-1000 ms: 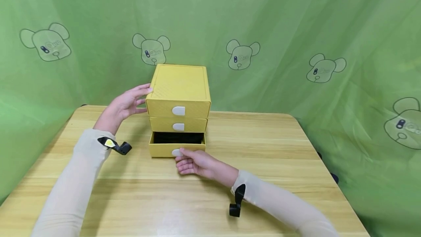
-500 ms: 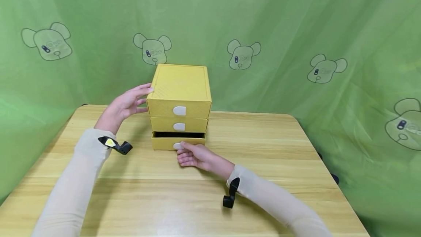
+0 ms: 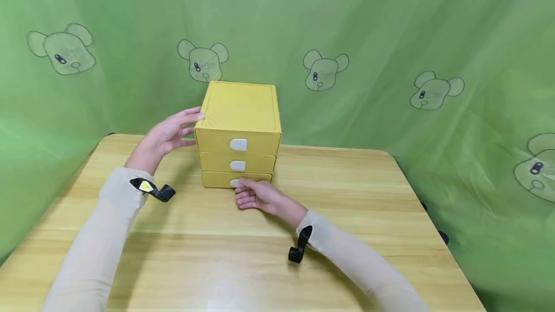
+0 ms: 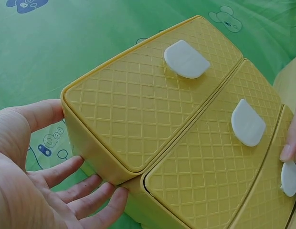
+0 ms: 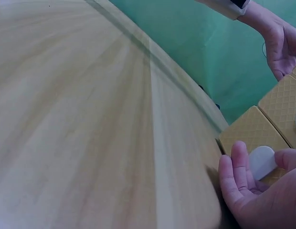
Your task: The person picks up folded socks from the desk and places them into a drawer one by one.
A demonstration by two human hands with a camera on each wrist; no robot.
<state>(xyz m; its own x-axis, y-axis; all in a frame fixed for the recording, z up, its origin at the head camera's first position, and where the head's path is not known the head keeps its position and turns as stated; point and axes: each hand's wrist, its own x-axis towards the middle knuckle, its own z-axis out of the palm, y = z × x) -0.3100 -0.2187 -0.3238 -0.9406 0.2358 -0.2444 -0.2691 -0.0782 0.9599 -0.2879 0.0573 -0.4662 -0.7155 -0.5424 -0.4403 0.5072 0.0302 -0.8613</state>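
Observation:
A yellow drawer unit (image 3: 243,105) with three stacked drawers stands on the table. Each waffle-textured front bears a white tab handle, and every drawer sits flush in the head view. My left hand (image 3: 166,136) steadies the unit's left side, its thumb at the top edge and the other fingers spread straight along the side wall, as the left wrist view shows. Down at the bottom drawer (image 3: 217,179), my right hand (image 3: 264,196) pinches the white handle (image 5: 262,162) between thumb and fingers. The drawers' insides are hidden.
Beneath everything is a wooden table (image 3: 195,254) with rounded back corners. A green curtain (image 3: 368,23) printed with bear heads hangs behind and to the sides. Black camera mounts are strapped on both wrists.
The bottom drawer, partly out a second ago with its dark inside showing, has slid back into the unit. My right hand moved with it, away from me. The left hand stayed put.

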